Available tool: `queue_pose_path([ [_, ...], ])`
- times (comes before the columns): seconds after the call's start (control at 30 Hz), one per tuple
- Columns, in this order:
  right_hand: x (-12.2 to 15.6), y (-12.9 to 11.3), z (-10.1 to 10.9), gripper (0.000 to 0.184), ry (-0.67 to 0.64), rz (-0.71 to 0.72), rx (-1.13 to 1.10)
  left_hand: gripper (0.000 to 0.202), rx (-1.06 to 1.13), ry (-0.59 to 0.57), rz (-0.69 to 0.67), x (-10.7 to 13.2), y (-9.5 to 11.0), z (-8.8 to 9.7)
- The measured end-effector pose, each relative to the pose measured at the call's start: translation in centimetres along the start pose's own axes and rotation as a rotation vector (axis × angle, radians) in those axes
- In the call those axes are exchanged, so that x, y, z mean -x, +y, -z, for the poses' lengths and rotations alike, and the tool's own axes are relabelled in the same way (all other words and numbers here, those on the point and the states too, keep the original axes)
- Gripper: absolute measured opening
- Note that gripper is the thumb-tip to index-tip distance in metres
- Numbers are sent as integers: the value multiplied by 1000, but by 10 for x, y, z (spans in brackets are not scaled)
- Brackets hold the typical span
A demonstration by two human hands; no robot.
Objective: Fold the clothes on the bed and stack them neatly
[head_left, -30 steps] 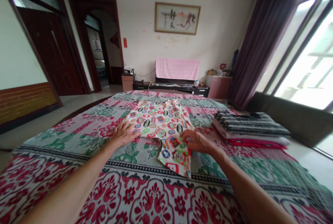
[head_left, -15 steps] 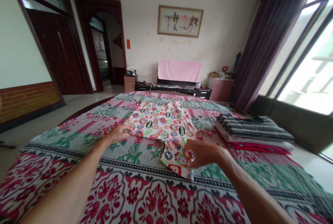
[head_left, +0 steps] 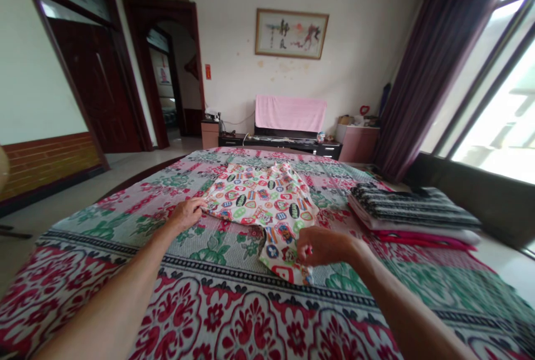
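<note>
A white shirt (head_left: 254, 198) printed with colourful badges lies spread sideways on a patterned cover, one sleeve (head_left: 278, 248) pointing towards me. My left hand (head_left: 188, 214) is at the shirt's left corner, thumb and fingers closed on the edge of the cloth. Over the sleeve's right side, my right hand (head_left: 321, 246) has its fingers curled in and pinched on the fabric. Its fingertips are partly hidden behind the hand. The sleeve's cuff end lies just below this hand, on the dark border stripe of the cover.
The red, green and white cover (head_left: 217, 315) spreads over the whole table. To the right sits a folded stack of textiles (head_left: 413, 209), striped black and white on top. Beyond stand a low cabinet (head_left: 330, 150) and a pink cloth (head_left: 290, 112) draped over a dark panel.
My left hand has drawn slightly left and its fingers have closed on the shirt's corner. My right hand stays at the sleeve, whose cuff end lies slightly flatter.
</note>
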State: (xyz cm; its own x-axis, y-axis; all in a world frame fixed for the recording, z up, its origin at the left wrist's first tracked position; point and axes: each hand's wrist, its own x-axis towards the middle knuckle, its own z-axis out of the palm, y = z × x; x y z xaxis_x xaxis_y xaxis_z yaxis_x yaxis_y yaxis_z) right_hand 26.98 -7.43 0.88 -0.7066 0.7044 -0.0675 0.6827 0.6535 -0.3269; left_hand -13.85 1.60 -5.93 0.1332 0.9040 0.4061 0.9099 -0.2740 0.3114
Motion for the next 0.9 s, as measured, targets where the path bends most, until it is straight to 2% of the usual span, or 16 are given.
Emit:
queue_pose_path([
  [0.1, 0, 1, 1, 19, -55, 5, 38, 34, 18, 10, 21, 0, 1, 1],
  [0.2, -1, 3, 3, 21, -53, -7, 44, 34, 19, 13, 49, 0, 4, 3],
  [0.37, -4, 11, 4, 21, 32, -87, -15, 36, -22, 26, 82, 1, 7, 3],
  [0.53, -5, 20, 2, 19, 82, -179, -182, 41, -133, 9, 61, -4, 7, -3],
  [0.63, -8, 26, 11, 19, -29, -197, -300, 40, -139, -84, 0, -21, 2, 2],
  [0.77, -24, 44, 39, 13, -191, -168, -445, 35, -30, -343, -42, -58, -9, 19],
  [0.83, -40, 61, 51, 10, -143, -180, -620, 37, 82, -408, 29, -76, -11, 22],
  [0.9, -59, 81, 56, 7, 60, -241, -876, 44, 200, -301, 153, -90, -9, 18],
])
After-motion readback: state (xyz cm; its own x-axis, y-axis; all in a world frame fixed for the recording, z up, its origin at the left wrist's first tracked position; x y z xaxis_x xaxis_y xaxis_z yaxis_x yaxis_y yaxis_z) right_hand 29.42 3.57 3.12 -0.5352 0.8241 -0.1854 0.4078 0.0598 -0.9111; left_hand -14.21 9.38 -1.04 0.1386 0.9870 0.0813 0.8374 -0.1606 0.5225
